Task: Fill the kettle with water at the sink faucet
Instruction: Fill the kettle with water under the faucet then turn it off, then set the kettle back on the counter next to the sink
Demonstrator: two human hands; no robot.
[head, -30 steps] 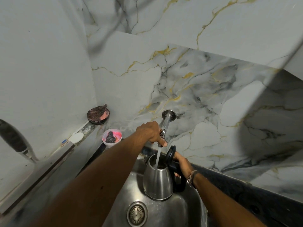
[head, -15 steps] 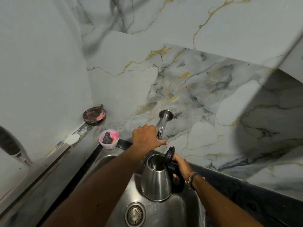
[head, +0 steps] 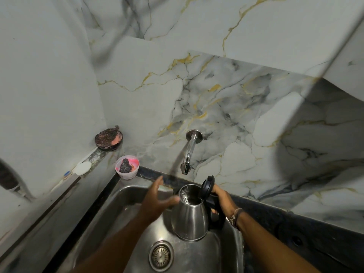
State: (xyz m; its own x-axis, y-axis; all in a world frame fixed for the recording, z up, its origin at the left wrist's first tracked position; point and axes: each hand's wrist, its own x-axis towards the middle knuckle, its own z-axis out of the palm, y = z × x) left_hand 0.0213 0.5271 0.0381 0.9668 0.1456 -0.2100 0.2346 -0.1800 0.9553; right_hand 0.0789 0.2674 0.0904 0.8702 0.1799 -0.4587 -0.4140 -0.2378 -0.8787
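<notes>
- The steel kettle (head: 190,217) stands upright over the sink (head: 122,196) basin, near its back edge, lid (head: 206,186) flipped open, water visible inside.
- The right hand (head: 221,196) is clamped around the kettle's black handle (head: 216,215).
- The left hand (head: 157,200) hovers beside the kettle's spout side, fingers spread, thumb just at the steel wall.
- The faucet (head: 190,152) juts from the marble wall above; no stream shows.
- The drain (head: 161,256) sits below the kettle.
- A pink cup (head: 127,167) rests at the sink's back-left corner.

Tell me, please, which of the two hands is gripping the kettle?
The right hand, closed around the kettle handle; the left hand is open beside it.
</notes>
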